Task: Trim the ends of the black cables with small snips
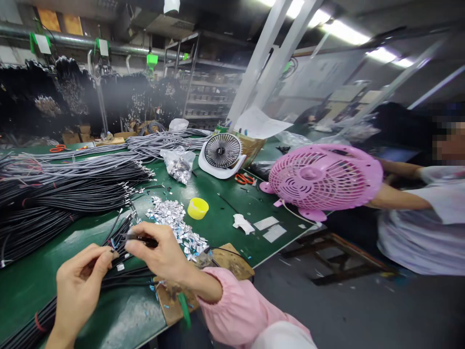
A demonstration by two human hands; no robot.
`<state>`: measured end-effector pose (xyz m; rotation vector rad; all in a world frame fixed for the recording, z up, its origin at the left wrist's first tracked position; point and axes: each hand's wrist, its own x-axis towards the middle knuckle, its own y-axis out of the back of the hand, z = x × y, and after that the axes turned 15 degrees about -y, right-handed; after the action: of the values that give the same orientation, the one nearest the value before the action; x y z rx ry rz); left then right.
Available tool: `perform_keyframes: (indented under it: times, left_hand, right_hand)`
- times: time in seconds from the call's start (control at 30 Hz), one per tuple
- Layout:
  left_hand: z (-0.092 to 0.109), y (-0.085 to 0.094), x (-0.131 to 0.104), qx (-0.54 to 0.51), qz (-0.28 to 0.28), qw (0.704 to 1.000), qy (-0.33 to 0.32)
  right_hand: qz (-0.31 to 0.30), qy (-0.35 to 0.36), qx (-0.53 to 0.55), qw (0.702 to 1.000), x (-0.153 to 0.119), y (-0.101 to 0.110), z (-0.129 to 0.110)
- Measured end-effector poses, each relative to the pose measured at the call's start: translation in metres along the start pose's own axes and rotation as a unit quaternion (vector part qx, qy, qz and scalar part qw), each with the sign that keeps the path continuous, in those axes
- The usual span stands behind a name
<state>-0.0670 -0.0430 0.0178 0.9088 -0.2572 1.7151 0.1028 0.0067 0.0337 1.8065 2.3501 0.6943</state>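
Note:
Thumb and index finger of my left hand [82, 286] are pinched on the end of a thin black cable, low on the left. Just right of it, my right hand [158, 249], in a pink sleeve, is closed around a dark, slim tool whose tip points at the left fingertips. Below and behind the hands lie bundled black cables [127, 280] on the green table [127, 315]. A pile of small silvery foil pieces [167, 213] spreads beyond my right hand, with a yellow round container [198, 208] beside it.
Large bundles of black cables [43, 198] and grey cables [72, 167] cover the left. A white fan [221, 152], a bag of small parts [178, 165], orange-handled scissors [244, 179] and a pink fan [323, 179] stand or lie farther back. A person [417, 213] sits at right.

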Motion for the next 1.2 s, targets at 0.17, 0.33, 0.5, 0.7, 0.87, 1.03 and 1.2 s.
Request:
perform_keyframes:
  times: [0.17,0.33,0.5,0.7,0.87,1.03,1.2]
  left_hand:
    - [0.003,-0.001,0.003,0.075,-0.044,0.989,-0.119]
    - [0.005,0.001,0.009,0.094,-0.083,0.981,-0.15]
    - [0.005,0.001,0.008,0.113,-0.086,0.983,-0.118]
    - [0.004,0.001,0.013,0.013,-0.09,0.989,-0.116]
    - [-0.001,-0.003,0.006,-0.011,-0.017,0.992,-0.127]
    - [-0.004,-0.003,-0.001,0.017,-0.021,0.992,-0.12]
    - [-0.006,0.003,0.005,0.012,-0.054,0.994,-0.099]
  right_hand:
    - [-0.057,0.117,-0.097,0.987,0.003,0.005,0.006]
    - [-0.089,0.191,-0.158,0.965,0.01,0.009,0.018]
    - [-0.1,0.194,-0.141,0.966,0.012,0.005,0.023]
    - [-0.209,-0.127,0.261,0.934,0.003,-0.019,0.016]
    - [-0.155,-0.248,0.353,0.889,-0.001,-0.034,0.016]
    - [-0.141,-0.272,0.353,0.884,0.004,-0.028,0.007]
    - [0.032,-0.165,0.307,0.937,0.014,-0.003,0.002]
